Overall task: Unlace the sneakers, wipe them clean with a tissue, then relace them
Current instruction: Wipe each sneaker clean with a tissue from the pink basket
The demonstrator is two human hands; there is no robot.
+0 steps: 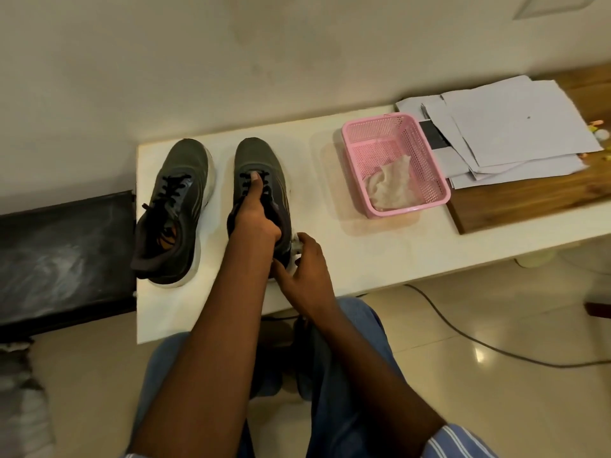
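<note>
Two dark grey sneakers with black laces and white soles stand side by side on a white table [334, 256], toes pointing away from me. The left sneaker [181, 180] is laced and nobody touches it. My left hand [254, 219] grips the right sneaker [256, 153] at its opening, with the thumb pressed on the laces. My right hand [307, 269] is at that shoe's heel on the right side and holds a small white tissue [295, 242] against the sole.
A pink mesh basket [410, 208] with a crumpled tissue [391, 186] stands right of the shoes. Behind it, loose papers [515, 127] lie on a wooden board [529, 203]. A black bench [59, 256] adjoins the table on the left. A cable [463, 338] runs across the floor.
</note>
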